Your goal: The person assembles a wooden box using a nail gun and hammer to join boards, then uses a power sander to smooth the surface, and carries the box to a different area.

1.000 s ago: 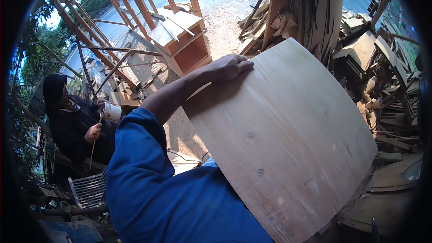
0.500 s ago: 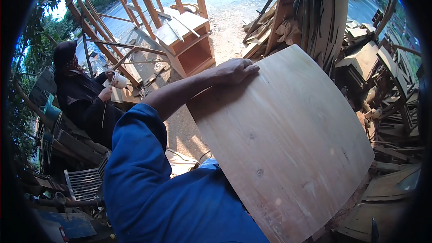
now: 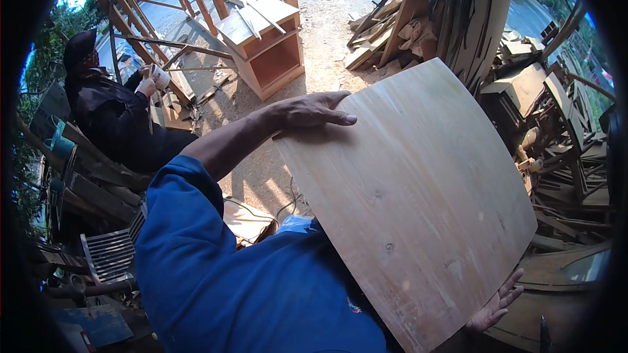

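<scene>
A broad, pale plywood panel [image 3: 418, 202] with knots and streaky grain is held tilted in front of my chest. My left hand [image 3: 317, 111] grips its far left edge, thumb lying on the upper face and fingers hidden underneath. At the panel's lower right edge, my right hand [image 3: 498, 306] shows from behind, its fingers stretched out and spread. The panel hides the rest of that hand and arm, so I cannot tell whether it bears any weight.
An open-fronted wooden cabinet [image 3: 265, 46] with loose strips on top stands ahead. A seated person [image 3: 111, 104] in dark clothes holds a white pot at left. Stacked boards [image 3: 468, 19] and scrap wood [image 3: 575, 163] crowd the right. A slatted piece [image 3: 111, 255] lies lower left.
My left hand has shifted left, and its thumb now shows on the panel's face. My right hand has come into sight at the lower right edge. The panel has moved slightly.
</scene>
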Available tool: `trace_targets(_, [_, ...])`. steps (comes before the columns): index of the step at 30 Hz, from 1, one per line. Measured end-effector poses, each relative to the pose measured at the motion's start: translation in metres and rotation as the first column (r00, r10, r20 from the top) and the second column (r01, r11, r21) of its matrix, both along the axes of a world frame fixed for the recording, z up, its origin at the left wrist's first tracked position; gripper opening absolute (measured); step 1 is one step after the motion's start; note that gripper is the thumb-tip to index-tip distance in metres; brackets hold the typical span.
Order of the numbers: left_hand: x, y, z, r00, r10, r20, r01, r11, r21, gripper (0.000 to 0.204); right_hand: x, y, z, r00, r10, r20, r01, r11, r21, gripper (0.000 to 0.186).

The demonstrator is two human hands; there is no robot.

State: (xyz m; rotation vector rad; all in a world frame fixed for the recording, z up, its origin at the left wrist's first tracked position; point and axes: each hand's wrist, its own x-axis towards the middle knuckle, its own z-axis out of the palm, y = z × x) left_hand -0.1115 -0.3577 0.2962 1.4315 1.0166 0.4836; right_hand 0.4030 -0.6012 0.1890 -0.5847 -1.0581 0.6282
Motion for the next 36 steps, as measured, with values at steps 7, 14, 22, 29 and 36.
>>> trace_targets(7, [0.024,-0.008,-0.015,0.988,-0.063,0.142,0.056,0.997,0.059,0.084,0.055,-0.032,-0.003,0.99,0.136,-0.048,-0.136,0.991,-0.011,0.065])
trace_targets(14, [0.026,-0.003,-0.012,0.989,-0.076,0.124,0.073,0.997,0.029,0.081,0.067,-0.035,0.028,0.976,0.216,0.011,-0.215,0.976,-0.039,0.065])
trace_targets(22, [-0.012,0.052,-0.027,0.991,-0.093,-0.101,0.112,0.972,0.207,0.081,-0.015,0.032,0.095,0.879,0.476,0.015,-0.476,0.879,0.038,0.053])
trace_targets(29, [-0.083,0.112,-0.035,0.877,-0.025,-0.479,0.193,0.933,0.304,0.087,-0.091,0.108,0.136,0.673,-0.23,0.703,0.01,0.953,0.302,0.053])
trace_targets(36, [-0.14,0.133,-0.064,0.959,0.017,-0.283,0.06,0.963,0.262,0.083,-0.179,0.16,0.16,0.867,-0.112,0.486,0.04,0.987,0.156,0.059])
